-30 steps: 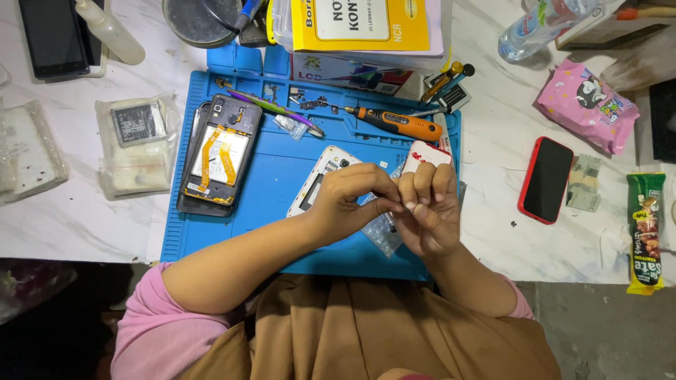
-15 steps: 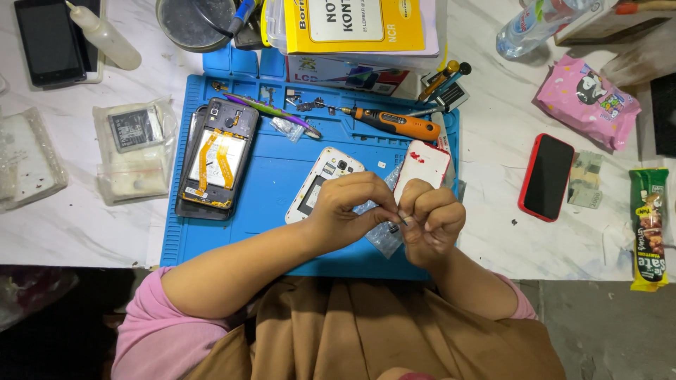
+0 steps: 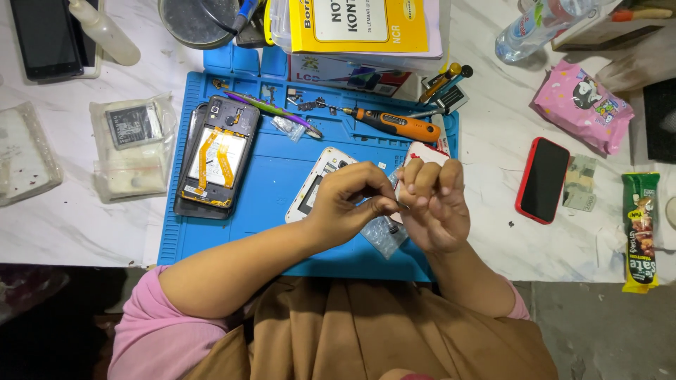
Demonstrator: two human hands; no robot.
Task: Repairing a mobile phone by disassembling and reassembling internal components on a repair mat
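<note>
Apparently the work is only midway: the left hand point(image 3: 348, 204) and the right hand point(image 3: 433, 207) pinch a small clear plastic bag point(image 3: 384, 236) over the blue mat point(image 3: 267, 190), while the white phone frame point(image 3: 317, 184) and the opened phone point(image 3: 215, 155) lie unassembled.

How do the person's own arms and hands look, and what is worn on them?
Both hands, left hand and right hand, are bare: no gloves, and no rings or watch that I can see. The forearms are uncovered. Short pink sleeves reach about the elbows, under a brown garment.
</note>
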